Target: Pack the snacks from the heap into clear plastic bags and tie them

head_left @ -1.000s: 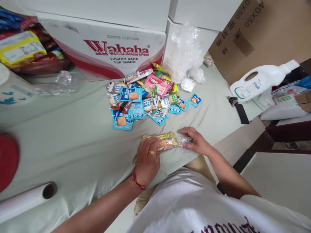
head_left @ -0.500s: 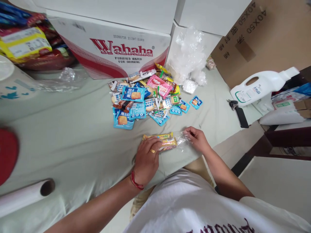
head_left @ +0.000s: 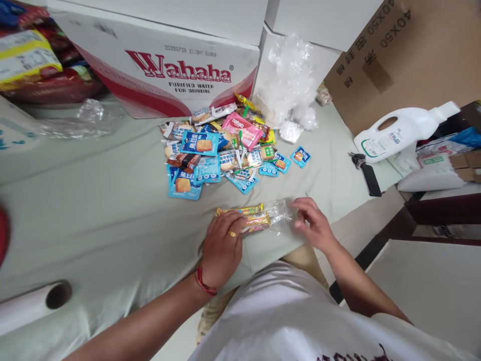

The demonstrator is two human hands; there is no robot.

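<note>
Near the front edge of the desk [head_left: 124, 210], the clear plastic packet of yellow-wrapped bars [head_left: 256, 219] runs left to right. Your left hand [head_left: 223, 244] covers its left end, gripping or not I cannot tell; your right hand [head_left: 316, 225], thumb and fingers parted, sits beside its right end.

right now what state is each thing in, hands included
Left hand, resting over yellow packets
Right hand, open, thumb and forefinger apart
Yellow packets, lying side by side, partly covered
Clear bag, crinkled; whether open, cannot tell
Snack pile, loosely heaped
White bottle, apparently capped
White roll, lying down, hollow end showing
Wahaha carton, standing upright
Green cloth, creased
</note>
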